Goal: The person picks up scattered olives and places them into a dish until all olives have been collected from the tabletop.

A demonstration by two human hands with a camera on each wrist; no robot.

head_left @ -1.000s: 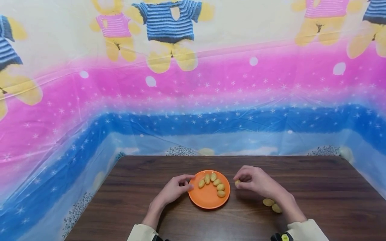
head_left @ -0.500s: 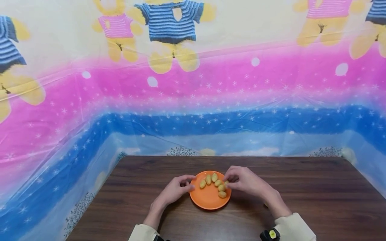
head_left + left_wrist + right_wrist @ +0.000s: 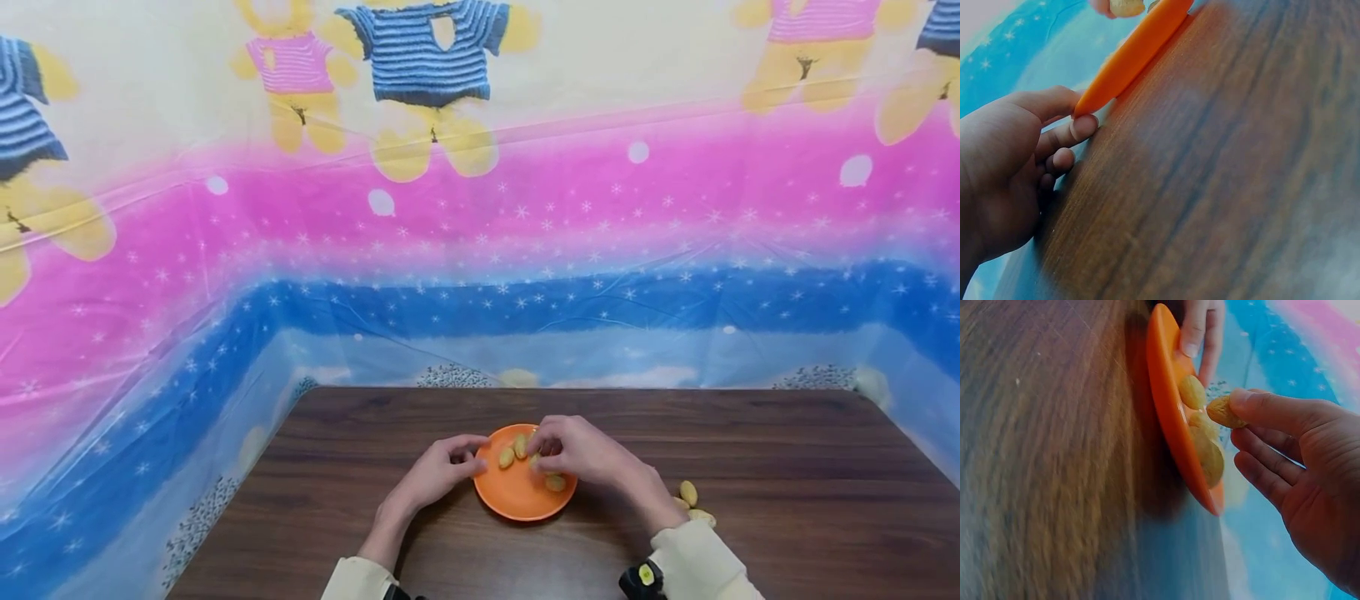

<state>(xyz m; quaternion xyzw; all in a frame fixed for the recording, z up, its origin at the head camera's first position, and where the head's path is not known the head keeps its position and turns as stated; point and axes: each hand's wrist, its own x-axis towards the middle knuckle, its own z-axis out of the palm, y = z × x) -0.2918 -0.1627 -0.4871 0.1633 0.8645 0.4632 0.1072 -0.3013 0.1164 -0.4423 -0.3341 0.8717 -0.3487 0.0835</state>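
My left hand (image 3: 438, 471) pinches the left rim of a round orange plate (image 3: 517, 500) between thumb and fingers. In the left wrist view the plate (image 3: 1129, 62) appears edge-on, its rim between the fingertips of that hand (image 3: 1004, 150). Over the plate's right part, my right hand (image 3: 581, 450) holds a nut between thumb and fingers. The right wrist view shows this nut (image 3: 1225, 412) as tan, oval and rough-skinned, raised above several similar nuts (image 3: 1192, 392) on the plate. From the head view, the right hand hides part of the plate and some nuts.
On the brown wooden table (image 3: 337, 425), several loose nuts (image 3: 688, 493) lie to the right, beyond my right forearm. A printed cloth (image 3: 480, 308) in pink, blue and cream hangs behind and beside the table.
My right hand has moved left from beside the plate to over it, carrying a nut. Loose nuts behind the forearm show again. The left hand keeps its grip on the plate.
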